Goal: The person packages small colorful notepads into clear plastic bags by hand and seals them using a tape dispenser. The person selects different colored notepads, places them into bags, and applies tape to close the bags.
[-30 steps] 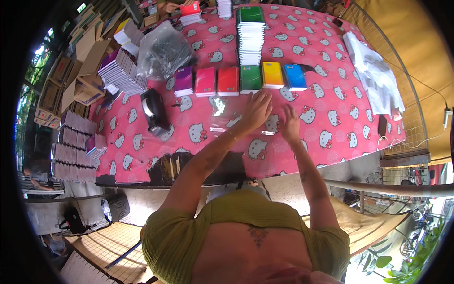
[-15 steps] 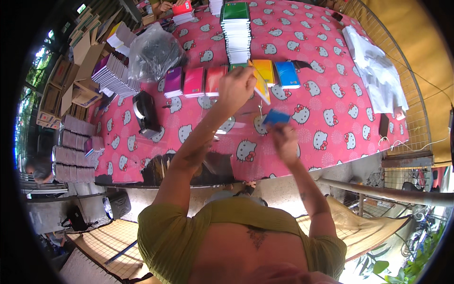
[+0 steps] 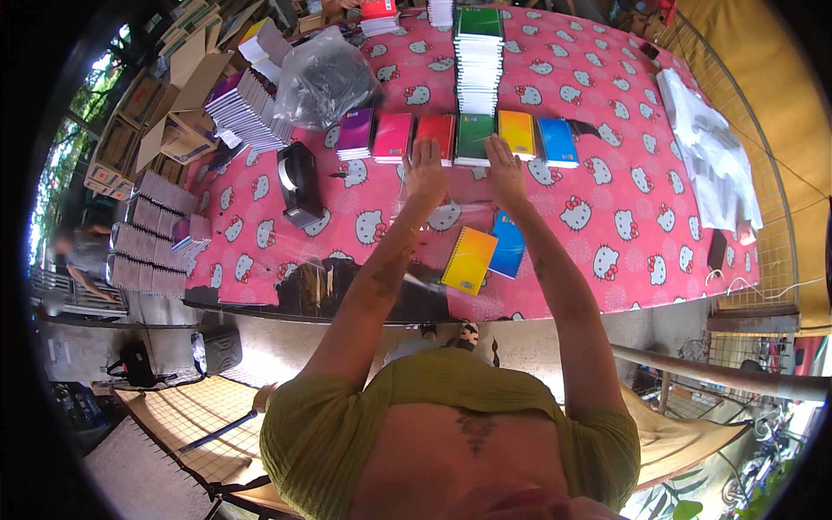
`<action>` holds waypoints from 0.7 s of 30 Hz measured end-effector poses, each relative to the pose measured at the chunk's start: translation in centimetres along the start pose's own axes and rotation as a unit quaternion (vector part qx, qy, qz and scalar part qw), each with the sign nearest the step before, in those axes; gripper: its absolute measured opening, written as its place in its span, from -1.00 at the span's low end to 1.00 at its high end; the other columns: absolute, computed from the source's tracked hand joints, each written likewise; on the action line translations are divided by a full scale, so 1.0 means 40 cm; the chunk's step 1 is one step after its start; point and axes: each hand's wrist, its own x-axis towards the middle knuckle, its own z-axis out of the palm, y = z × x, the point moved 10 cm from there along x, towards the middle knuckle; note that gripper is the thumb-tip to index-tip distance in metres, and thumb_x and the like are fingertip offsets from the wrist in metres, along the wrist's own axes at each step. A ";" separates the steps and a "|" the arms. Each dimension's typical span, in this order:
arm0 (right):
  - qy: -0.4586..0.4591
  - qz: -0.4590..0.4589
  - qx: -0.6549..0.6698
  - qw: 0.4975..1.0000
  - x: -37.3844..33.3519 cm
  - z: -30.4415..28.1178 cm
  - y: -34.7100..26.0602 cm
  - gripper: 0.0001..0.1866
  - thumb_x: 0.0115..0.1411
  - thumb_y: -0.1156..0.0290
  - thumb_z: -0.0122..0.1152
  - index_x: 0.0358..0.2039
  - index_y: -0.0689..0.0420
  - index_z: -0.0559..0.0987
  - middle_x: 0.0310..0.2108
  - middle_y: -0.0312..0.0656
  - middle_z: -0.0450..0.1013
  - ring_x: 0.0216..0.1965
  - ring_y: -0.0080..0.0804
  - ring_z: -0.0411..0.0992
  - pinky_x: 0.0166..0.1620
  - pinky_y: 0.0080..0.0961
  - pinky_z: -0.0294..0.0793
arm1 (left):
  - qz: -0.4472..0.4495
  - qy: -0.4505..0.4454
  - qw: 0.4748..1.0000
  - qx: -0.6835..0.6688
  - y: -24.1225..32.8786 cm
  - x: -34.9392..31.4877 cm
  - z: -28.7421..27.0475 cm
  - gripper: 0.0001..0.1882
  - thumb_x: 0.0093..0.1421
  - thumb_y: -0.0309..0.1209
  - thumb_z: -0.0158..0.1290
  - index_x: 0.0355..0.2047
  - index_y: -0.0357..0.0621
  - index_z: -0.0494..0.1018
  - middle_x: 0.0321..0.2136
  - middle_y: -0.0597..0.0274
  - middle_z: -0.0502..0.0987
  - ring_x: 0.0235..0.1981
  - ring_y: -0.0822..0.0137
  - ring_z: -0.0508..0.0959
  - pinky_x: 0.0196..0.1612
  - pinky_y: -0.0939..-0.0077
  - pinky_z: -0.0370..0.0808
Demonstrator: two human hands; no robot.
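Both hands reach forward over the row of small notebook stacks. My left hand (image 3: 425, 176), fingers stretched out, has its fingertips at the near edge of the red notebooks (image 3: 436, 130). Between the green notebooks (image 3: 475, 139) and the yellow stack (image 3: 516, 132) are the fingertips of my right hand (image 3: 505, 172), also flat and holding nothing. Purple notebooks (image 3: 354, 128) and pink ones (image 3: 393, 134) continue the row leftward; blue ones (image 3: 558, 139) end it at right. Nearer me, a spiral-bound yellow notebook (image 3: 469, 260) lies tilted, slightly overlapping a blue notebook (image 3: 510, 247).
Behind the row rises a tall notebook stack (image 3: 479, 74) with a green cover. A black tape dispenser (image 3: 300, 186), a clear plastic bag (image 3: 328, 78) and more notebook stacks (image 3: 247, 113) stand left. White sheeting (image 3: 706, 147) lies at right. Another person (image 3: 85, 256) is at far left.
The yellow notebook from my left hand and the blue one from my right now lie on the table near me. Both hands have moved forward to the row.
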 end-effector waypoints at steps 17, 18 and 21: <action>-0.030 -0.035 0.059 0.997 -0.394 -0.289 -0.140 -0.67 0.07 0.74 0.08 -0.14 0.20 0.58 -0.17 -0.04 0.53 -0.14 -0.05 0.51 -0.05 -0.20 0.51 | 0.131 -0.023 0.939 -0.317 0.121 -0.029 -0.366 -0.63 0.17 -0.47 0.06 0.01 -0.18 0.46 0.03 0.01 0.49 0.07 0.05 0.49 0.10 0.18 0.45; -0.029 0.007 0.137 0.990 -0.443 -0.273 -0.124 -0.70 0.11 0.71 0.08 -0.13 0.21 0.57 -0.17 -0.06 0.54 -0.13 -0.09 0.51 -0.04 -0.23 0.50 | 0.175 -0.044 0.940 -0.290 0.167 -0.119 -0.353 -0.62 0.19 -0.52 0.01 0.05 -0.18 0.44 0.04 -0.02 0.48 0.11 0.05 0.46 0.13 0.16 0.43; 0.056 0.269 0.376 0.885 -0.563 -0.209 0.013 -0.81 0.32 0.55 0.04 -0.10 0.23 0.55 -0.16 -0.18 0.55 -0.11 -0.36 0.49 -0.06 -0.42 0.45 | 0.228 -0.156 0.915 -0.295 0.241 -0.344 -0.241 -0.59 0.24 -0.49 -0.02 0.12 -0.16 0.40 0.07 -0.05 0.46 0.15 0.04 0.41 0.15 0.11 0.38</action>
